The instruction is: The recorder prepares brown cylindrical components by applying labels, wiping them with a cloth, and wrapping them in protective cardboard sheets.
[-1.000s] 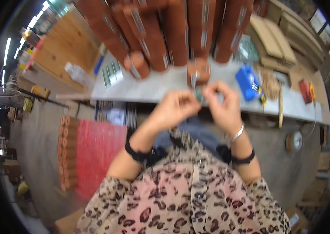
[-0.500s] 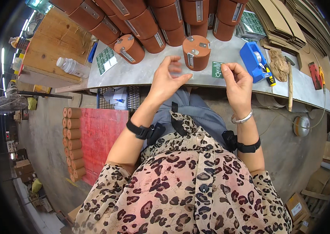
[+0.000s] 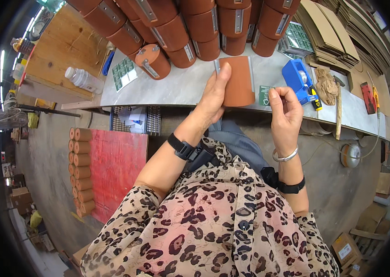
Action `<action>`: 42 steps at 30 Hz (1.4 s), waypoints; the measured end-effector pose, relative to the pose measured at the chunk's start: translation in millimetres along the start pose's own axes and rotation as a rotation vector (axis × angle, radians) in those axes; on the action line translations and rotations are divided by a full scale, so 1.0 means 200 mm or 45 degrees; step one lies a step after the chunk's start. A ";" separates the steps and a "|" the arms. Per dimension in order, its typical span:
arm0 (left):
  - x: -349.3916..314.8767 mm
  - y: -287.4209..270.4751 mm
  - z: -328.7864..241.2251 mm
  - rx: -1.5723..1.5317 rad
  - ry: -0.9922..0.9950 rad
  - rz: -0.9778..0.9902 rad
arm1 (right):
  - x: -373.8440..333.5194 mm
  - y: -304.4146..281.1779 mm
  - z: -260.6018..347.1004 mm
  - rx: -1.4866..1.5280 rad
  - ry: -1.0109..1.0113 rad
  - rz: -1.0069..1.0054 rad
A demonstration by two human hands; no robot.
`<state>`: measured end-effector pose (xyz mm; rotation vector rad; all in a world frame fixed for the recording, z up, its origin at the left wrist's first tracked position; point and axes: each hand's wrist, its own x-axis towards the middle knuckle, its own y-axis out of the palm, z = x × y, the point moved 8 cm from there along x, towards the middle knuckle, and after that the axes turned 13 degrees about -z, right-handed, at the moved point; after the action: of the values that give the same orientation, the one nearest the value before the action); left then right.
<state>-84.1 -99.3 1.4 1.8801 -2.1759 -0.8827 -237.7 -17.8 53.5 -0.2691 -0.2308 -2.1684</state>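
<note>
A reddish-brown canister (image 3: 237,85) with metal strips along its sides is gripped in my left hand (image 3: 213,94), thumb on its near surface. It is tipped so that its curved side faces up, over the front edge of the table. Just right of it, my right hand (image 3: 285,108) pinches a small green sticker (image 3: 264,95) with white marks between thumb and forefinger. The sticker is apart from the canister. Another canister (image 3: 152,62) with metal fittings on its lid stands on the table to the left, beside a sheet of green stickers (image 3: 124,75).
Stacked canisters (image 3: 199,27) line the back of the grey table (image 3: 181,85). To the right lie a blue tape dispenser (image 3: 295,76), a yellow-black screwdriver (image 3: 315,98), crumpled brown paper (image 3: 326,85) and cardboard sheets (image 3: 331,30). A plastic bottle (image 3: 84,79) lies at left.
My left hand has taken hold of the canister that stood on the table and tipped it onto its side, closer to me. My right hand still pinches the sticker, slightly lower.
</note>
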 end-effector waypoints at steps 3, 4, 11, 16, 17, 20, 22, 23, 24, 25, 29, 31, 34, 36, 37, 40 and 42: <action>-0.06 0.04 -0.03 0.069 0.010 -0.017 | -0.03 0.12 0.06 0.067 -0.046 0.023; -0.06 0.03 -0.03 0.090 0.028 -0.039 | -0.03 0.14 0.06 0.062 -0.047 0.031; -0.07 -0.01 -0.01 0.024 0.066 0.018 | -0.06 0.25 0.04 0.043 -0.030 0.049; -0.08 -0.03 -0.03 0.104 0.136 -0.020 | -0.07 0.26 0.05 0.010 -0.043 0.026; -0.08 -0.03 -0.03 0.101 0.134 -0.020 | -0.07 0.27 0.05 0.006 -0.043 0.027; -0.07 -0.04 -0.03 0.129 0.151 -0.030 | -0.07 0.27 0.05 -0.005 -0.053 0.007; -0.06 -0.05 -0.02 0.111 0.131 -0.026 | -0.07 0.27 0.05 -0.035 -0.067 -0.017; -0.07 -0.05 -0.02 0.112 0.129 -0.027 | -0.07 0.27 0.04 -0.035 -0.065 -0.017; -0.07 -0.05 -0.02 0.111 0.131 -0.025 | -0.07 0.27 0.06 -0.091 -0.162 -0.038; -0.07 -0.04 -0.02 0.110 0.132 -0.024 | -0.07 0.27 0.09 -0.146 -0.257 -0.060; -0.07 -0.04 -0.01 0.108 0.106 -0.031 | -0.09 0.27 0.13 -0.266 -0.389 -0.106; -0.08 -0.04 0.00 0.048 0.074 -0.028 | -0.09 0.26 0.15 -0.312 -0.452 -0.138; -0.11 -0.02 -0.01 0.051 0.142 0.024 | -0.10 0.26 0.17 -0.407 -0.580 -0.170; -0.13 0.00 -0.03 0.051 0.140 0.034 | -0.10 0.25 0.16 -0.387 -0.593 -0.203; -0.14 0.01 -0.04 0.047 0.142 0.042 | -0.10 0.24 0.17 -0.366 -0.609 -0.231; -0.16 0.03 -0.06 0.020 0.134 0.037 | -0.11 0.22 0.14 -0.260 -0.454 -0.248; -0.16 0.02 -0.05 0.033 0.126 0.052 | -0.13 0.17 0.11 -0.336 -0.385 -0.252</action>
<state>-76.8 -72.1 20.4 1.8422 -2.1694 -0.7412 -192.7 -12.2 70.1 -0.7552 -0.1447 -2.3485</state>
